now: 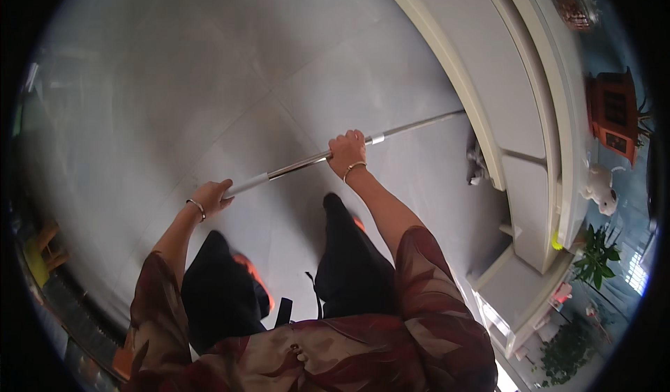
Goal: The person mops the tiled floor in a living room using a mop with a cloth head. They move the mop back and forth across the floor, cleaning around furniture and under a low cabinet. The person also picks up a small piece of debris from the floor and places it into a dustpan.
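A long metal pole (pixel 299 165), like a mop or broom handle, slants across in front of me from lower left to upper right. My left hand (pixel 211 199) is closed round the white grip at its near end, the thumb lying along it. My right hand (pixel 347 153) wraps the shiny tube further up, just short of a white collar (pixel 375 139). Beyond the collar, the pole's thinner part runs to the bottom edge of the white cabinet (pixel 481 64). Whatever is on its far end is hidden there.
Grey tiled floor (pixel 209 85) spreads ahead and to the left. A small grey object (pixel 476 160) lies beside the cabinet's base. On the cabinet top stand a reddish-brown wooden piece (pixel 614 109), a white animal figure (pixel 600 188) and a green plant (pixel 597 256). Dark furniture (pixel 80 322) lines the lower left.
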